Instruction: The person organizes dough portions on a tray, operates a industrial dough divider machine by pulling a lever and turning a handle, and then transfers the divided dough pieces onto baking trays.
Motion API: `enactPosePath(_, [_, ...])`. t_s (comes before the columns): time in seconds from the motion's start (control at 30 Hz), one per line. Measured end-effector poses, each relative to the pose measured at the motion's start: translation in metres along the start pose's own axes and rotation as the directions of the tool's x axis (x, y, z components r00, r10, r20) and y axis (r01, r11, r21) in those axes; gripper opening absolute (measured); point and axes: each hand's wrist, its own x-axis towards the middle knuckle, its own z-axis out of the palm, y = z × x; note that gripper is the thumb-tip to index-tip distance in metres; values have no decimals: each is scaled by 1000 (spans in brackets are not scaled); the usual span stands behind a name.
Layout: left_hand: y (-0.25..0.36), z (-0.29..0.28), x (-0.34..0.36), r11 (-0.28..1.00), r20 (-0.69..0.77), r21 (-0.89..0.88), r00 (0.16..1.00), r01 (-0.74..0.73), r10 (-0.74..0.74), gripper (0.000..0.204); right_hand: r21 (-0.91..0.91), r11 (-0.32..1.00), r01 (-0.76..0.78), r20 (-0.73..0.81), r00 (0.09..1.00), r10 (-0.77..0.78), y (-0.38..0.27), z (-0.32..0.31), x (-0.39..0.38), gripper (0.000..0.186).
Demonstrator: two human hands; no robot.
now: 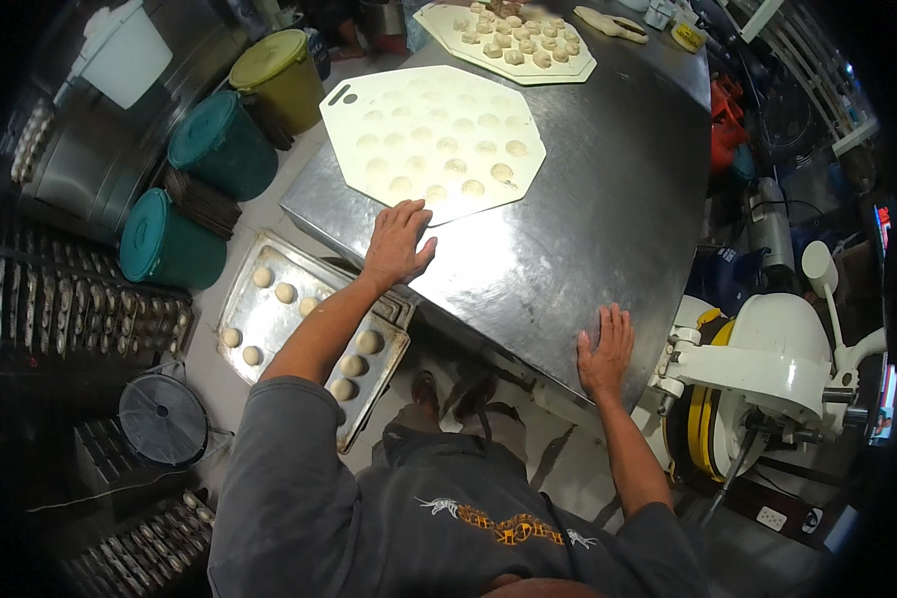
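Note:
My left hand (399,242) lies open near the steel table's front edge, its fingertips close to the near rim of a pale octagonal board (439,125). Rows of round hollows or marks cover that board, and a slot handle is cut in its far left corner. My right hand (606,351) rests flat on the steel table (588,219) by its right front edge, fingers stretched out. Neither hand holds anything. Below my left forearm, a metal baking tray (239,329) carries several round dough balls (368,342).
A second board (448,38) at the far end holds many dough pieces (513,57). Beyond it lies a long piece of dough (610,25). A white machine (767,344) stands right of the table. Lidded bins (224,145), a floor fan (163,420) and racked trays (80,304) line the left.

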Motion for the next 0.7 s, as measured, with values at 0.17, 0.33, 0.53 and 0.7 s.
enactPosePath(0.17, [4,1,4,1000,47,-4,999,10,-10,45,13,1000,-6,5,1000,6,8,3,2,65])
enactPosePath(0.33, [6,3,2,999,65,40,997,31,-34,47,38,999,-15,6,1000,15,12,6,-1,66])
enactPosePath(0.53, [5,2,4,998,75,52,997,26,-30,48,86,996,-22,27,999,20,7,2,0,65])
enactPosePath(0.7, [8,5,12,999,91,40,996,8,-12,47,124,991,-54,45,998,49,11,-1,-2,67])
